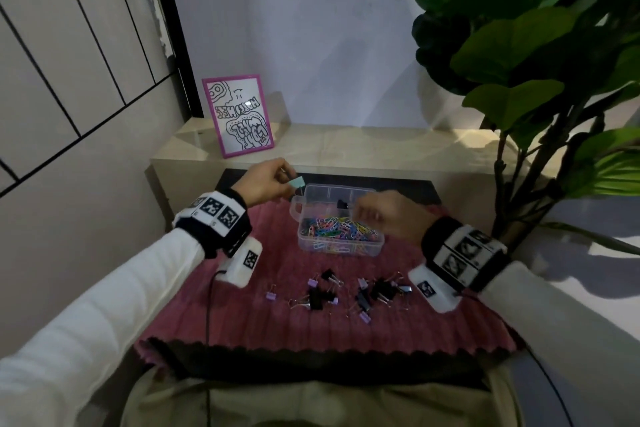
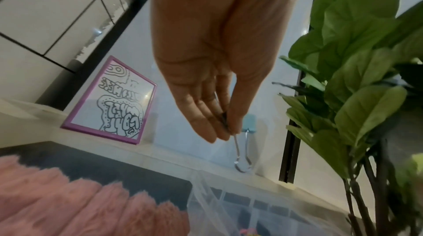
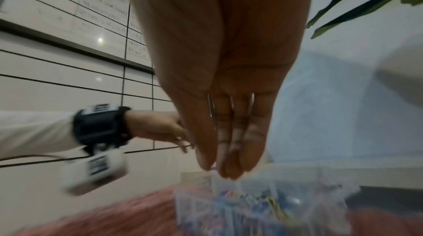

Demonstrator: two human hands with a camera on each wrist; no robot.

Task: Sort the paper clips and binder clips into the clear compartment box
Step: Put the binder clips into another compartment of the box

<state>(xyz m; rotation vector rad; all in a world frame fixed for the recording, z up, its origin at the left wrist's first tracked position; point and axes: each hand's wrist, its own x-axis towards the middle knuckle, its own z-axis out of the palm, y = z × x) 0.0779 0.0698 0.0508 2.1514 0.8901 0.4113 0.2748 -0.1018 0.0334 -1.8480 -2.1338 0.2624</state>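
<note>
My left hand (image 1: 285,177) (image 2: 225,135) pinches a teal binder clip (image 1: 297,181) (image 2: 249,122) by one wire handle, in the air above the far-left corner of the clear compartment box (image 1: 304,243) (image 2: 228,203). My right hand (image 1: 355,210) (image 3: 215,169) hovers over the box's middle, fingers pressed together on a black binder clip (image 1: 342,203); the right wrist view shows only a wire between thumb and fingers. Coloured paper clips (image 1: 339,227) fill the box's near compartment. Several black and purple binder clips (image 1: 346,293) lie loose on the pink rug (image 1: 242,315) in front of the box.
A pink-framed drawing (image 1: 239,114) leans on the beige ledge (image 1: 381,149) behind the box. A large leafy plant (image 1: 536,62) stands at the right. A tiled wall runs along the left. Cables trail from both wrist cameras.
</note>
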